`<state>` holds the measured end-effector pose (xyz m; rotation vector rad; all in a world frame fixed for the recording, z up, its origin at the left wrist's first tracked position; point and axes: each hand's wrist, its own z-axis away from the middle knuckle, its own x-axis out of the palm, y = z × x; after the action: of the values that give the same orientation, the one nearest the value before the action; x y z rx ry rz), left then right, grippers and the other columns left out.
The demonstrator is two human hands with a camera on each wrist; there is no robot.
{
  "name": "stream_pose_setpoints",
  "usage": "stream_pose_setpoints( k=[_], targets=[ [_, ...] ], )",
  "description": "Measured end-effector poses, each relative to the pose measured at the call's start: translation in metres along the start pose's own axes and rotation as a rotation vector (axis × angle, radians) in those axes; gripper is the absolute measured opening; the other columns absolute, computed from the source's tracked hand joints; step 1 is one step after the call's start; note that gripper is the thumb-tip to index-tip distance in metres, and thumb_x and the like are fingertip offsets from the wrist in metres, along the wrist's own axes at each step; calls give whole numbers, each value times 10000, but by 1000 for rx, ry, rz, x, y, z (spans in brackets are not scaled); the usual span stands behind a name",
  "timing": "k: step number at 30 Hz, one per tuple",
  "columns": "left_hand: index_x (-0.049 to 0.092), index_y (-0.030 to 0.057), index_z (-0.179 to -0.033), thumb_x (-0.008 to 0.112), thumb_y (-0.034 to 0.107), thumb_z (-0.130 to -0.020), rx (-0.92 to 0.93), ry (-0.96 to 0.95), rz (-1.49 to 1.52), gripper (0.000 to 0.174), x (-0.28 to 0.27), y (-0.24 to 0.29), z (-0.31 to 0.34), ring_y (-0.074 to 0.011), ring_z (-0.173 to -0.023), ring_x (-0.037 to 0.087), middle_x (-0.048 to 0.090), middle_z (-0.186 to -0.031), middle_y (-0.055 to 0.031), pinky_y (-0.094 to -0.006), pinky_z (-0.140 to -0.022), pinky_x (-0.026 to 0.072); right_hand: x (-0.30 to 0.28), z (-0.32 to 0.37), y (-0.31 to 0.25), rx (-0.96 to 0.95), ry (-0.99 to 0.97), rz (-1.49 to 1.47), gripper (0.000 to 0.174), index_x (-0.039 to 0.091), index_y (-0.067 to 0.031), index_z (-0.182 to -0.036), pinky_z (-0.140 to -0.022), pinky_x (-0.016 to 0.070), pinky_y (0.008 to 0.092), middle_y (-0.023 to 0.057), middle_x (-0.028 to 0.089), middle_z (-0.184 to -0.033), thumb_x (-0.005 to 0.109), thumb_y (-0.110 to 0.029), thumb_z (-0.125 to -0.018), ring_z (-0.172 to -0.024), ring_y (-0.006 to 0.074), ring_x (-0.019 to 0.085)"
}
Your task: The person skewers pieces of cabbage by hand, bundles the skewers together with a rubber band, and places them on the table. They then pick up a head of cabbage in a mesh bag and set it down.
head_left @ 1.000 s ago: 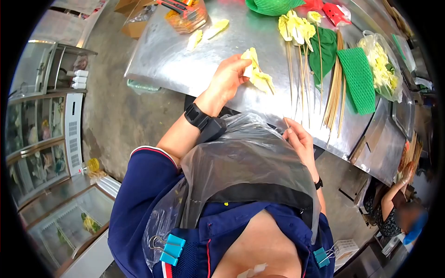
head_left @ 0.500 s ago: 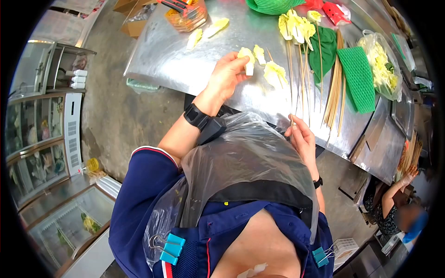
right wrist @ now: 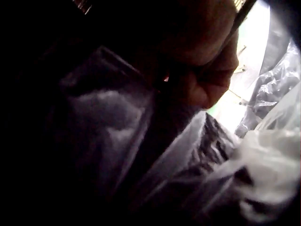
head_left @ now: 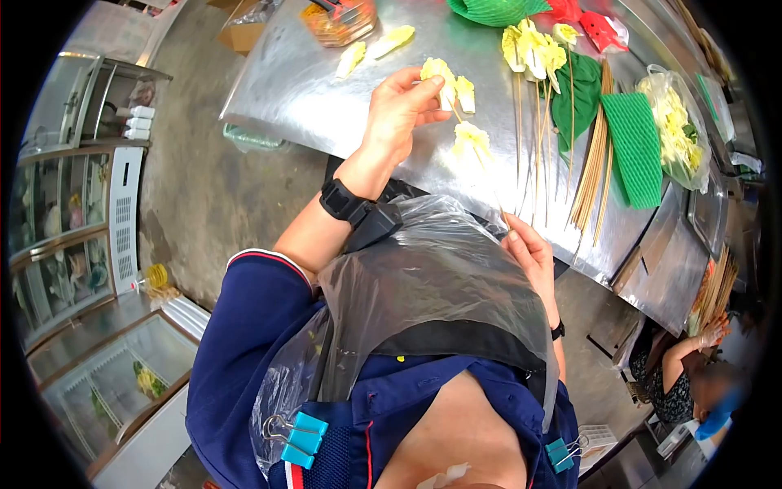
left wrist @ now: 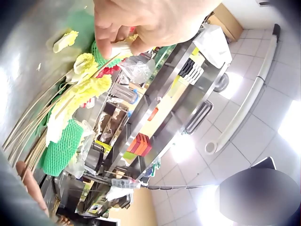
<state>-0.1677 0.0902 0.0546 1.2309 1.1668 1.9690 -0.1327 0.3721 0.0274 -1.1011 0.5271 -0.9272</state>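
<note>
Yellow frilly cabbage leaf with a pale rib (head_left: pixel 437 78): over the grey metal table (head_left: pixel 314 106), pinched by thumb and fingers of the left hand (head_left: pixel 392 116). From my feed I'd call this the threading step. Right hand (head_left: pixel 533 254), well apart, grips the low end of a thin brown wooden skewer (head_left: pixel 458 116), fingers curled; right wrist view too dark to help. Another frilly yellow leaf (head_left: pixel 472 142) sits lower on the stick. Skewer tip meets the pinched leaf; can't tell if it's through. Next move, I judge: steady the stick, feed the rib on, avoid tearing.
</note>
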Motion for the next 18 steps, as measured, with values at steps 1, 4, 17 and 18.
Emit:
stream_pose_setpoints(
  k=[1, 4, 17, 18],
  targets=[
    [582, 24, -975, 591, 173, -863, 7, -4, 8, 186, 0, -1, -1, -159, -784, 638, 637, -864, -62, -287, -693, 519, 1, 0, 0, 0, 6, 7, 300, 547, -35, -1201, -562, 338, 174, -26, 527, -724, 512, -133, -920, -630, 28, 424],
    [585, 3, -962, 599, 179, -858, 11, -19, 8, 205, -3, -2, -4, -166, -783, 636, 636, -857, -72, -303, -714, 526, 0, -1, 0, 3, 2, 17, 299, 548, -39, -1202, -568, 343, 174, -24, 530, -718, 513, -126, -918, -632, 31, 430],
    [618, -25, -935, 641, 216, -832, 37, -71, -23, 263, -1, -10, 0, -185, -796, 625, 641, -857, -91, -318, -767, 514, -2, -2, 6, -36, 8, 36, 307, 538, -41, -1215, -581, 357, 178, -19, 542, -736, 505, -132, -924, -654, 33, 452],
    [617, -23, -928, 640, 219, -833, 27, -70, -30, 261, 0, -9, 1, -185, -794, 625, 641, -856, -91, -316, -767, 512, -1, -3, 7, -36, 6, 22, 309, 535, -41, -1218, -582, 359, 179, -18, 542, -739, 504, -134, -925, -657, 33, 453]
  ],
)
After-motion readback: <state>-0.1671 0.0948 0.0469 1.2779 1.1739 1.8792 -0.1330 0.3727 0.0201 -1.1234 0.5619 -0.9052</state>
